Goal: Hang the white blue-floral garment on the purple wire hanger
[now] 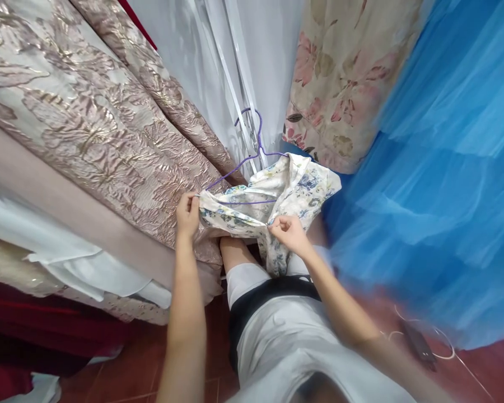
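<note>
With the purple hanger [260, 146] seemingly already inside its shoulders, the floral garment [308, 193] is held before the person's legs [237, 254], neckline gaping (closing it looks undone), the left hand [187, 214] pinching a shoulder edge, the right hand [289, 230] pinching the front edge.
</note>
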A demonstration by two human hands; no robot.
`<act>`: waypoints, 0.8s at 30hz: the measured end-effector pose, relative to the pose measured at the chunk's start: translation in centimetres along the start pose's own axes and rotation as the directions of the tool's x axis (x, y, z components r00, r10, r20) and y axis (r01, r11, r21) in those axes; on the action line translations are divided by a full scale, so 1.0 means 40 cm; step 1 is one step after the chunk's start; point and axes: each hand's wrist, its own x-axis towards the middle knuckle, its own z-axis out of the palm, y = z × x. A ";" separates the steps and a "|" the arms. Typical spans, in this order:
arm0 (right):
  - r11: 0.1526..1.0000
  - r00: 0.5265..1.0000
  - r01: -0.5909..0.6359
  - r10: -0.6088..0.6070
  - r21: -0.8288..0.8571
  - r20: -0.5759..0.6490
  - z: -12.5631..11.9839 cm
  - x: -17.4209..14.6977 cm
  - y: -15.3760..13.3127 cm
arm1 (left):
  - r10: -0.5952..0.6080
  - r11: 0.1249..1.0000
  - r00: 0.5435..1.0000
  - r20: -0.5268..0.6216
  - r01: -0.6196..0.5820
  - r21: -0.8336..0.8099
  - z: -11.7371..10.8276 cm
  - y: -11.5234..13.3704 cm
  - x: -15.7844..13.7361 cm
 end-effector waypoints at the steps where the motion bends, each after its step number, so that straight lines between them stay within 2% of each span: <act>1: 1.000 1.000 -0.009 0.009 -0.009 0.016 -0.002 -0.001 0.002 | -0.044 0.999 0.999 -0.032 0.043 -0.023 0.019 -0.005 -0.034; 5: 0.998 0.996 -0.035 0.040 -0.060 0.083 -0.025 -0.006 0.014 | -0.160 0.981 0.985 -0.067 0.152 -0.118 0.122 0.019 -0.150; 8: 0.984 0.965 -0.099 0.131 -0.146 0.230 -0.060 -0.015 0.026 | -0.170 0.953 0.985 0.016 0.169 -0.253 0.195 0.095 -0.214; 12: 0.915 0.880 -0.118 0.276 -0.385 0.387 -0.117 -0.024 0.032 | -0.014 0.916 0.981 0.193 0.090 -0.391 0.250 0.252 -0.250; 14: 0.847 0.851 -0.098 0.343 -0.523 0.397 -0.136 -0.023 0.035 | 0.080 0.909 0.961 0.263 0.038 -0.415 0.268 0.326 -0.246; 16: 0.771 0.820 -0.125 0.435 -0.625 0.372 -0.139 -0.023 0.047 | 0.125 0.902 0.942 0.311 0.022 -0.431 0.289 0.380 -0.235; 18: 0.704 0.770 -0.183 0.537 -0.686 0.345 -0.131 -0.029 0.068 | 0.118 0.898 0.934 0.338 0.045 -0.437 0.310 0.410 -0.228; 21: 0.631 0.641 -0.234 0.672 -0.740 0.370 -0.119 -0.049 0.094 | 0.096 0.903 0.922 0.376 0.079 -0.422 0.331 0.419 -0.235; 22: 0.630 0.604 -0.230 0.690 -0.741 0.399 -0.121 -0.056 0.095 | 0.087 0.908 0.919 0.385 0.085 -0.410 0.331 0.416 -0.240; 23: 0.658 0.594 -0.216 0.675 -0.721 0.438 -0.126 -0.063 0.089 | 0.078 0.915 0.916 0.394 0.092 -0.394 0.328 0.414 -0.246; 24: 0.709 0.623 -0.192 0.622 -0.679 0.474 -0.135 -0.068 0.078 | 0.064 0.922 0.914 0.400 0.100 -0.375 0.322 0.412 -0.252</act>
